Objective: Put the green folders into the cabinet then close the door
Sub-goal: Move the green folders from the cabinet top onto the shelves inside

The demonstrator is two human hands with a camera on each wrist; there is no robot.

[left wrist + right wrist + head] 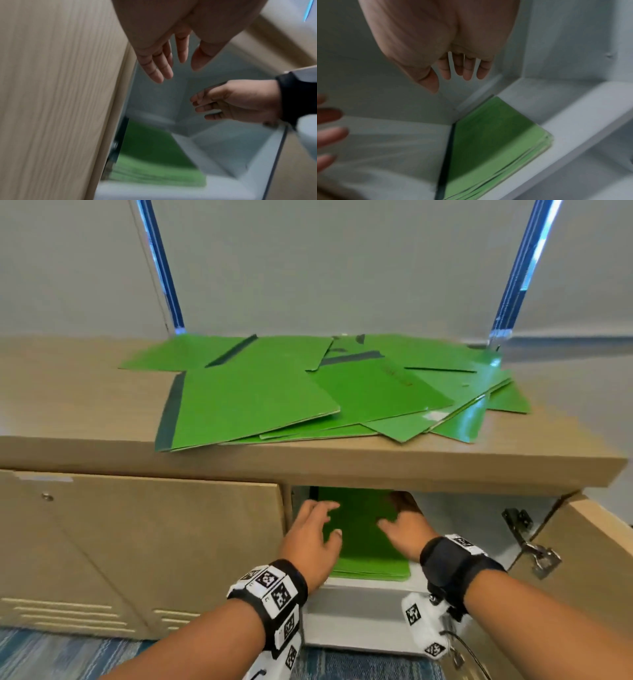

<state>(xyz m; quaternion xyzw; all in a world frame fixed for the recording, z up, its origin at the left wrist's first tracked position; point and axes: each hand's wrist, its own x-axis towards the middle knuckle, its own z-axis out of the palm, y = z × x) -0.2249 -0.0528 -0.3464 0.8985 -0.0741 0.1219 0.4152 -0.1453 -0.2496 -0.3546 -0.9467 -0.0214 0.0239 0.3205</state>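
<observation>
A neat stack of flat green card folders lies on the white cabinet's shelf, squared against its left wall, likely to leave room. Above it the left hand and right hand hover with fingers spread, holding nothing. More loose green folders wait on the beige wood-grain countertop; the beige door stands open.
</observation>
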